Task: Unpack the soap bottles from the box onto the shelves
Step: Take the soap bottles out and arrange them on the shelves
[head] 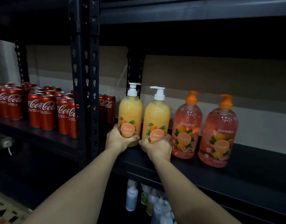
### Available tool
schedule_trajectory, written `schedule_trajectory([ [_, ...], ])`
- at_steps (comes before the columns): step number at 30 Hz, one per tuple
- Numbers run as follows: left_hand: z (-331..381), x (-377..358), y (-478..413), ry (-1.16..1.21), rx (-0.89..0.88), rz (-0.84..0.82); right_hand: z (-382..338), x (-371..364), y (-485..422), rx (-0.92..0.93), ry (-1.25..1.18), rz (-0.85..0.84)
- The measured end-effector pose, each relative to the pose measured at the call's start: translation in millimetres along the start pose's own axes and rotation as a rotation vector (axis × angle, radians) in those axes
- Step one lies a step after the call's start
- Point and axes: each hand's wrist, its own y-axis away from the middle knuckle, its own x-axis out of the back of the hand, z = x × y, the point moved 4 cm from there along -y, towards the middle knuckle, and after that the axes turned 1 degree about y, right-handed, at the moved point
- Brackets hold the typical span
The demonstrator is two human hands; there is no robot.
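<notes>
peach soap bottles (130,113) stood upright at the front left corner of the shelf (236,173), left hand (118,139) and right hand (156,147) each curled round one base; full, probably heavy and slippery, best held low.

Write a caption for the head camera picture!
Left hand and right hand grip two peach soap bottles on the shelf beside two orange-capped bottles.

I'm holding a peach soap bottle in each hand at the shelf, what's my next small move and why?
Probably ease both deeper onto the shelf, then let go. Your left hand and right hand grip the left peach bottle and right peach bottle at its front edge, beside two orange-pump bottles standing there.
</notes>
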Motion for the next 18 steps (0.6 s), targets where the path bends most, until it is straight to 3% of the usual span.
schedule_trajectory([
  [18,-6.2,-4.7,-4.7,0.008,-0.053,0.015,1.1,-9.7,-7.2,0.038,0.038,-0.008],
])
